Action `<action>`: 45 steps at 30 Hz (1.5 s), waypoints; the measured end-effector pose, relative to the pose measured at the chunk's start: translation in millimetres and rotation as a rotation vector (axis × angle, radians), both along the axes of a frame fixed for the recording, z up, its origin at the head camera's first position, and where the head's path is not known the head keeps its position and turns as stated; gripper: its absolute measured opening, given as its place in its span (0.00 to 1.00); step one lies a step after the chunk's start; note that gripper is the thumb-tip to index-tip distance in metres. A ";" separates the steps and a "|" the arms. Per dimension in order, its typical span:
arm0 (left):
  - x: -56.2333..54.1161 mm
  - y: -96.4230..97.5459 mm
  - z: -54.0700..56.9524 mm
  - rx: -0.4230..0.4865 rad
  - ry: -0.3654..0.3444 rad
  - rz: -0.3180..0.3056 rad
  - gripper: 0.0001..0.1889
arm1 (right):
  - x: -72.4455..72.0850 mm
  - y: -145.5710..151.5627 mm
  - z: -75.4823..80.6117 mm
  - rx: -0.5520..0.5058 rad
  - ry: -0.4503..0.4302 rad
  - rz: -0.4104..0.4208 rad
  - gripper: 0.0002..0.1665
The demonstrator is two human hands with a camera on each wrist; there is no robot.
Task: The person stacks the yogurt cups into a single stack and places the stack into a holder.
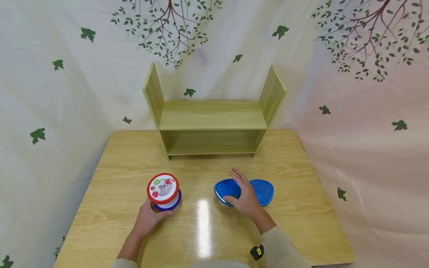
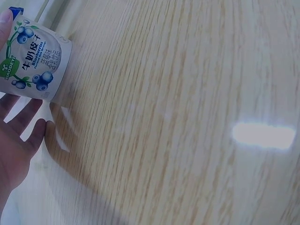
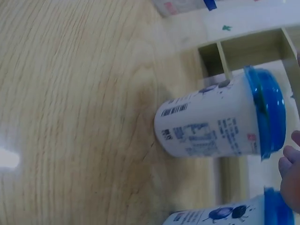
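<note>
At the left of the table, a cup with a red-rimmed strawberry lid stands on a second cup, whose blue rim shows beneath it. My left hand grips the lower cup, thumb along its near side. The left wrist view shows blueberry print on this cup, with fingers below it. To the right, two white cups with translucent blue lids stand side by side, a left lid and a right lid. Above the left one hovers my right hand, fingers and thumb spread apart.
A two-level wooden shelf with upright side panels stands at the back of the wooden table. A small black device with a yellow mark is at my right sleeve. Pale cloth with printed leaves surrounds the table.
</note>
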State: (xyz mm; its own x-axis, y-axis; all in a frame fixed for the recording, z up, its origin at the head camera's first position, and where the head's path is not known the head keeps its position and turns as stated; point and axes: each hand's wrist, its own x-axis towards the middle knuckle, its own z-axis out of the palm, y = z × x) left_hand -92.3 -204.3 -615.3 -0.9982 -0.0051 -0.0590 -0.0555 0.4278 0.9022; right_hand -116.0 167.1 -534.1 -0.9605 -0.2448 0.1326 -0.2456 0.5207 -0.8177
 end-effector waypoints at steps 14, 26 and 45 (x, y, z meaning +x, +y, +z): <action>-1.8 2.3 -2.1 0.002 -0.004 -0.002 0.52 | -1.7 2.7 -17.5 0.139 -0.051 0.006 0.54; 2.8 -5.1 3.1 -0.051 -0.008 0.018 0.50 | 3.2 -16.3 -32.3 0.085 -0.093 -0.094 0.57; 0.3 -0.7 0.4 0.036 -0.041 -0.015 0.53 | 8.8 -6.8 -42.2 -0.008 -0.130 -0.143 0.63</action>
State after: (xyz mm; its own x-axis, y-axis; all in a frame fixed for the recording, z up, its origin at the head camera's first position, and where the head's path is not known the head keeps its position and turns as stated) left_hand -92.0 -204.9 -614.9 -0.9950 0.0128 -0.0993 -0.0862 0.3960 0.9142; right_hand -107.2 160.4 -576.3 -0.9946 -0.1038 0.0061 -0.0611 0.5360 -0.8420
